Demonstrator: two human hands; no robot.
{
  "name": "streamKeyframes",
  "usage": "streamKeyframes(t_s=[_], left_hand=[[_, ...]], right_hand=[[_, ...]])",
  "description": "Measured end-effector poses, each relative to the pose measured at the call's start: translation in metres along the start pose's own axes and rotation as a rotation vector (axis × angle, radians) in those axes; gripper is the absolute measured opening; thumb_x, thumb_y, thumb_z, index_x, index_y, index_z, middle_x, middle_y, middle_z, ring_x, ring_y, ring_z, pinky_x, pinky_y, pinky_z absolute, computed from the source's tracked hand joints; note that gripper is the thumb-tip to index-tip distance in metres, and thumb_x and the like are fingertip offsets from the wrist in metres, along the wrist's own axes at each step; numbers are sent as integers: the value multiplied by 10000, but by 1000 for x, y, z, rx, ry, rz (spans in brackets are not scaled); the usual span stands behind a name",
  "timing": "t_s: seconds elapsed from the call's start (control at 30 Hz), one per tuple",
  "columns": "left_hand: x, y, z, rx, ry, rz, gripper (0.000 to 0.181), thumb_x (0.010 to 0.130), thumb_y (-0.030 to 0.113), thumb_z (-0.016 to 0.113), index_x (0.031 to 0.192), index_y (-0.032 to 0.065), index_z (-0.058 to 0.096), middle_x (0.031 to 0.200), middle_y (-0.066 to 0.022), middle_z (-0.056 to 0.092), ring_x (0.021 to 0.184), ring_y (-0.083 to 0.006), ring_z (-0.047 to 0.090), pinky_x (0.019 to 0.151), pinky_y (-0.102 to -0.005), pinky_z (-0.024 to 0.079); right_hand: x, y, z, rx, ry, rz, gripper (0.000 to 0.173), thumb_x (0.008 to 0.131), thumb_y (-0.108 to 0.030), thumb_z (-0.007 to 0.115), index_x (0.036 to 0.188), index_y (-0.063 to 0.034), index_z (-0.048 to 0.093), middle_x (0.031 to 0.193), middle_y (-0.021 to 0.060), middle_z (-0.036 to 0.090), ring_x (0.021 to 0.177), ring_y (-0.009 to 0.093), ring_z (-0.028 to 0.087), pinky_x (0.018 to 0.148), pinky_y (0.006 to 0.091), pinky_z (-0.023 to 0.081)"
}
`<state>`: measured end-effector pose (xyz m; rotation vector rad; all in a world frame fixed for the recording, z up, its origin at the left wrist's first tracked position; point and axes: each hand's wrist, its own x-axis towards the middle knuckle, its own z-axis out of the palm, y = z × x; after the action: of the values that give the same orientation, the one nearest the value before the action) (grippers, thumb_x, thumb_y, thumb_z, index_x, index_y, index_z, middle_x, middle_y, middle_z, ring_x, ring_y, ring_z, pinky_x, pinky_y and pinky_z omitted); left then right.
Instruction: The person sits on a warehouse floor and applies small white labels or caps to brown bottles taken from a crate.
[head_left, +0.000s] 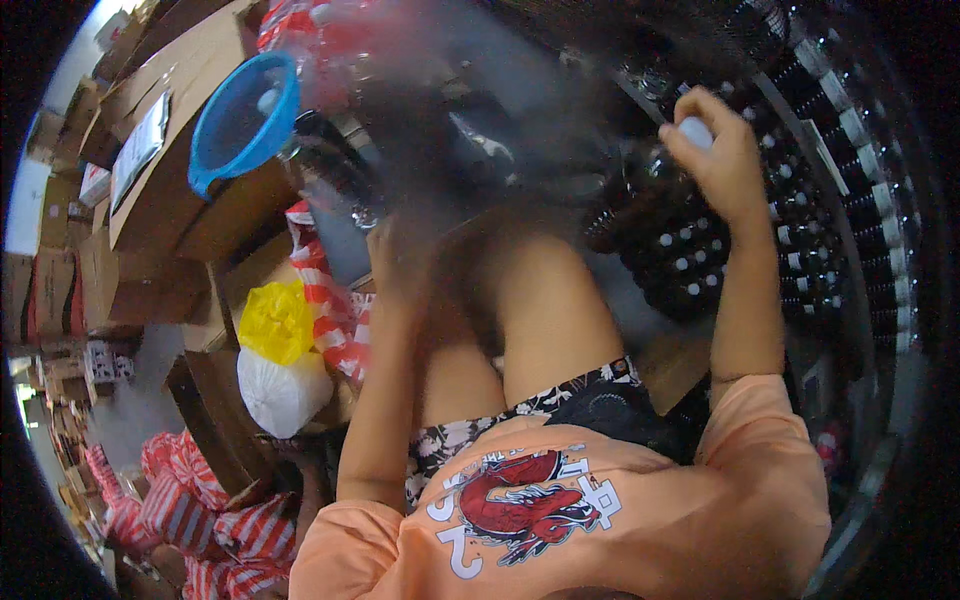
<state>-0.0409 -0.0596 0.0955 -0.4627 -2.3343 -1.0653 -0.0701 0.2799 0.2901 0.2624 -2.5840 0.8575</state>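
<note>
My right hand is raised at the upper right. Its thumb and fingers pinch a small white rounded piece, which looks like a cap. Below and around it are many dark bottles with white tops. My left hand is low in front of my knees, partly lost in a blurred patch of the lens. Its bent fingers lie close to the end of a dark, shiny bottle-like object; whether they grip it is unclear. A blue plastic basket tilts at the upper left, a white piece visible in it.
Cardboard boxes stack up along the left. A white bag and a yellow plastic bag sit beside my left forearm. Several red-and-white striped bags lie at the lower left. Dark haze blurs the upper middle.
</note>
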Motion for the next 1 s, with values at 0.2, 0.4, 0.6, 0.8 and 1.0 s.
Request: streamKeyframes(t_s=[0.2,0.4,0.6,0.8,1.0], left_hand=[[-1,20,19,34,-166,-244,438,780,-19,652,1195,64,540,1148,-111,497,964,-215,546,821,-300,476],[21,37,15,213,-333,-155,350,827,39,620,1166,79,540,1138,-112,518,960,-246,563,837,-308,471],[28,48,21,243,-395,-476,316,867,114,594,1173,95,519,1143,-96,517,966,-254,566,848,-313,475],[28,40,25,239,-401,-561,282,877,260,550,1142,170,513,1170,-24,521,1018,-291,582,735,-396,502],[26,36,23,184,-390,-649,286,879,241,547,1149,155,511,1153,-53,526,1044,-301,563,792,-388,481]], right_hand=[[-63,119,90,-318,-368,372,333,680,-310,707,887,-71,601,802,173,646,760,372,621,668,442,484],[-136,285,202,-131,-423,691,317,682,-260,737,870,-71,563,875,155,643,860,338,615,728,416,473],[-146,316,262,-179,-446,932,329,696,-273,725,941,-132,558,965,141,636,951,344,602,793,439,479],[-128,344,272,-296,-648,817,583,737,-298,693,1251,-127,479,1197,151,566,1108,368,537,933,421,443],[-77,349,268,-371,-249,903,703,741,-325,703,1340,-118,397,1259,212,507,1150,390,495,965,450,407]])
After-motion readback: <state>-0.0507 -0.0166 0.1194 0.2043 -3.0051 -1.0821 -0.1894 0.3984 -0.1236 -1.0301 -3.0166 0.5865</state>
